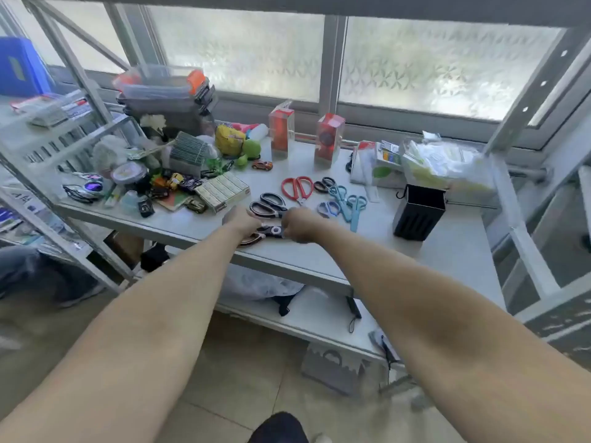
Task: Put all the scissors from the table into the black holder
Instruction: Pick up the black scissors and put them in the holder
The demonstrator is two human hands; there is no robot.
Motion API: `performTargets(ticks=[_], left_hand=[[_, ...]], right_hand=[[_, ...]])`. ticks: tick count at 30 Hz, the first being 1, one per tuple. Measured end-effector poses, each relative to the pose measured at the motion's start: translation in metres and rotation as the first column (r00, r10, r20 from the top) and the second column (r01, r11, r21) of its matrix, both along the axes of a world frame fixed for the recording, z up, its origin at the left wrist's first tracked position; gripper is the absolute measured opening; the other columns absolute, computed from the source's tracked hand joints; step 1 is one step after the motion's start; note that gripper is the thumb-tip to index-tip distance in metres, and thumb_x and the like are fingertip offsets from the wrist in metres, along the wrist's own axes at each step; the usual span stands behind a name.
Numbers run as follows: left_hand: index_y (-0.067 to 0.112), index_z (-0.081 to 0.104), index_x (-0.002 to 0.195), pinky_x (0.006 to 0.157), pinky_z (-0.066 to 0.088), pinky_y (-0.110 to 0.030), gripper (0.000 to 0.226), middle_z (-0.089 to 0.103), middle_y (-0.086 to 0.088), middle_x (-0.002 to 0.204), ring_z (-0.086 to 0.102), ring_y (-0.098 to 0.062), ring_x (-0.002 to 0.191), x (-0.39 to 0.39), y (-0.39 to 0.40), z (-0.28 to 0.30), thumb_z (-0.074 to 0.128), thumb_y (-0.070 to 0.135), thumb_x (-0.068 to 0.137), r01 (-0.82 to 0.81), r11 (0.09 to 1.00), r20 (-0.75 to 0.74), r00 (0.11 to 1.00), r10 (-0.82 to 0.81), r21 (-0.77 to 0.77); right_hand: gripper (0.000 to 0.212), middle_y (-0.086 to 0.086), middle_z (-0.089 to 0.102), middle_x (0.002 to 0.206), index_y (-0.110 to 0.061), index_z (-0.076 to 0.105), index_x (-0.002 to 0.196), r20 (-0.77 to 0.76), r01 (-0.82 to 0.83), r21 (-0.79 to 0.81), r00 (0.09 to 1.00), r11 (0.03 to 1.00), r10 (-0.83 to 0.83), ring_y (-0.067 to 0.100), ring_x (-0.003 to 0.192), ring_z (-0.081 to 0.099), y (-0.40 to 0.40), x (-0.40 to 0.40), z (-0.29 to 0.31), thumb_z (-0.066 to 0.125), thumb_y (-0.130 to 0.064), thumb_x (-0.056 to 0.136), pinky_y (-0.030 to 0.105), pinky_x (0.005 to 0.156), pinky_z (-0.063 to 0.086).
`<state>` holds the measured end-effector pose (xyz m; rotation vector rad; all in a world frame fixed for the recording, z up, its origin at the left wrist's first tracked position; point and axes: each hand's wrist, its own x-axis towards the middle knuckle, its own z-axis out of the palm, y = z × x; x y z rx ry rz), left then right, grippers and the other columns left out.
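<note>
Several scissors lie on the white table [447, 251]: a black-handled pair [268, 204], a red pair [297, 188], a small dark pair [324, 184], two light-blue pairs [347, 203] and a purple-handled pair [327, 208]. The black holder [419, 212] stands upright and open-topped at the right of them. Near the front edge, my left hand [243, 222] and my right hand [300, 226] both close on one black and brown pair of scissors [267, 233] that lies between them. Its blades are hidden by my right hand.
A heap of toys, boxes and a green book fills the table's left part [179, 180]. Two clear red boxes [329, 139] stand at the back by the window. Plastic packets [447, 164] sit behind the holder. A metal rack [64, 148] stands at the left.
</note>
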<state>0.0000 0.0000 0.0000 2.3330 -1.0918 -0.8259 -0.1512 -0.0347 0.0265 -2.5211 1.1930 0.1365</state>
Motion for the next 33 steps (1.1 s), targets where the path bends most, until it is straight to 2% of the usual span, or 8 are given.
performTargets(ticks=[4, 8, 14, 19, 21, 23, 28, 33], left_hand=[[0.016, 0.050, 0.138, 0.107, 0.040, -0.041, 0.051, 0.040, -0.017, 0.147, 0.042, -0.035, 0.134, 0.011, -0.001, 0.000, 0.061, 0.029, 0.090, -0.065, 0.993, 0.269, 0.962, 0.038, 0.093], [0.014, 0.035, 0.146, 0.105, 0.041, -0.044, 0.059, 0.038, -0.018, 0.148, 0.041, -0.037, 0.134, 0.019, -0.010, -0.008, 0.055, 0.032, 0.094, -0.074, 0.986, 0.308, 0.951, 0.024, 0.152], [0.009, 0.041, 0.143, 0.103, 0.042, -0.042, 0.052, 0.040, -0.018, 0.147, 0.046, -0.035, 0.132, 0.033, -0.020, -0.015, 0.046, 0.035, 0.098, -0.036, 0.983, 0.322, 0.947, -0.024, 0.178], [-0.003, 0.052, 0.132, 0.097, 0.046, -0.039, 0.052, 0.056, -0.023, 0.136, 0.053, -0.038, 0.126, 0.054, -0.026, -0.018, 0.049, 0.036, 0.096, 0.070, 0.976, 0.208, 0.971, -0.114, 0.204], [-0.004, 0.066, 0.098, 0.072, 0.051, -0.038, 0.040, 0.068, -0.027, 0.099, 0.065, -0.037, 0.100, 0.063, -0.027, -0.018, 0.051, 0.034, 0.097, 0.132, 0.977, 0.067, 0.987, -0.145, 0.165], [0.011, 0.050, 0.067, 0.048, 0.043, -0.027, 0.038, 0.055, -0.009, 0.063, 0.059, -0.024, 0.063, 0.071, -0.024, -0.007, 0.051, 0.031, 0.099, 0.177, 0.976, -0.131, 0.978, -0.160, 0.129], [0.009, 0.060, 0.094, 0.052, 0.046, -0.024, 0.024, 0.060, -0.010, 0.078, 0.056, -0.015, 0.061, 0.087, -0.035, 0.035, 0.051, 0.030, 0.099, 0.369, 0.929, -0.367, 0.870, -0.330, 0.037], [0.015, 0.063, 0.080, 0.041, 0.045, -0.018, 0.036, 0.065, 0.000, 0.060, 0.057, -0.008, 0.047, 0.049, -0.058, 0.096, 0.057, 0.049, 0.090, 0.401, 0.903, -0.486, 0.765, -0.423, -0.154]], right_hand=[[0.032, 0.015, 0.059, 0.126, -0.007, 0.059, 0.123, -0.039, -0.060, -0.070, 0.998, 0.996, 0.058, 0.032, 0.114, 0.057, -0.004, 0.017, -0.014, 0.051, -0.010, 0.093, 0.036, 0.085, 0.047], [0.032, 0.016, 0.052, 0.126, -0.006, 0.053, 0.124, -0.083, -0.076, -0.172, 0.995, 0.982, 0.063, 0.034, 0.113, 0.058, -0.009, 0.033, -0.025, 0.051, -0.005, 0.092, 0.036, 0.074, 0.041], [0.033, 0.018, 0.050, 0.129, -0.001, 0.055, 0.126, -0.154, -0.089, -0.206, 0.986, 0.975, 0.058, 0.035, 0.114, 0.059, -0.013, 0.051, -0.039, 0.050, 0.001, 0.093, 0.040, 0.089, 0.049], [0.039, 0.019, 0.051, 0.127, -0.001, 0.051, 0.127, -0.151, -0.105, -0.173, 0.985, 0.979, 0.079, 0.033, 0.112, 0.060, -0.017, 0.057, -0.040, 0.058, -0.008, 0.090, 0.037, 0.087, 0.049], [0.039, 0.019, 0.053, 0.123, -0.001, 0.053, 0.124, -0.141, -0.116, -0.161, 0.986, 0.980, 0.094, 0.033, 0.108, 0.060, -0.019, 0.054, -0.037, 0.061, -0.013, 0.088, 0.036, 0.081, 0.049], [0.034, 0.018, 0.055, 0.116, -0.001, 0.056, 0.115, -0.103, -0.128, -0.149, 0.988, 0.981, 0.113, 0.035, 0.101, 0.061, -0.019, 0.048, -0.031, 0.062, -0.017, 0.085, 0.036, 0.072, 0.045], [0.022, 0.019, 0.054, 0.100, -0.001, 0.055, 0.096, 0.084, -0.127, -0.189, 0.986, 0.974, 0.144, 0.035, 0.080, 0.058, -0.022, 0.031, -0.014, 0.057, -0.018, 0.082, 0.034, 0.061, 0.037], [0.026, 0.017, 0.054, 0.090, 0.002, 0.053, 0.097, 0.310, 0.008, -0.268, 0.948, 0.963, 0.078, 0.035, 0.068, 0.056, -0.028, 0.005, 0.006, 0.058, -0.017, 0.080, 0.041, 0.057, 0.047]])
